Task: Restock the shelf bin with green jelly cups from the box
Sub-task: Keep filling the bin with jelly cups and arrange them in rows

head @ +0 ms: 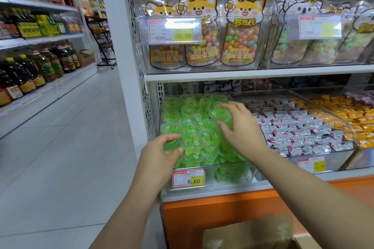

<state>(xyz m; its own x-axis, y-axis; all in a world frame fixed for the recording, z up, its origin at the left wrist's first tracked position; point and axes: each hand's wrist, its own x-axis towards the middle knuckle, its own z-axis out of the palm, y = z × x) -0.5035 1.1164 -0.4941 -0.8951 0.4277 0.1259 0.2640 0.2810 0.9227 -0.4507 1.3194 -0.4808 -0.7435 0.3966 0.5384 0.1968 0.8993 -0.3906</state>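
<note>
Beyond a brown cardboard box (253, 232), left hand (159, 155) and right hand (242, 129) each grasp green heart-shaped jelly cups (192, 125) in a clear plastic bin (226, 178).

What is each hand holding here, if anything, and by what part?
Left hand pinches a green jelly cup by its rim; right hand lies over other cups, grip unclear.
</note>
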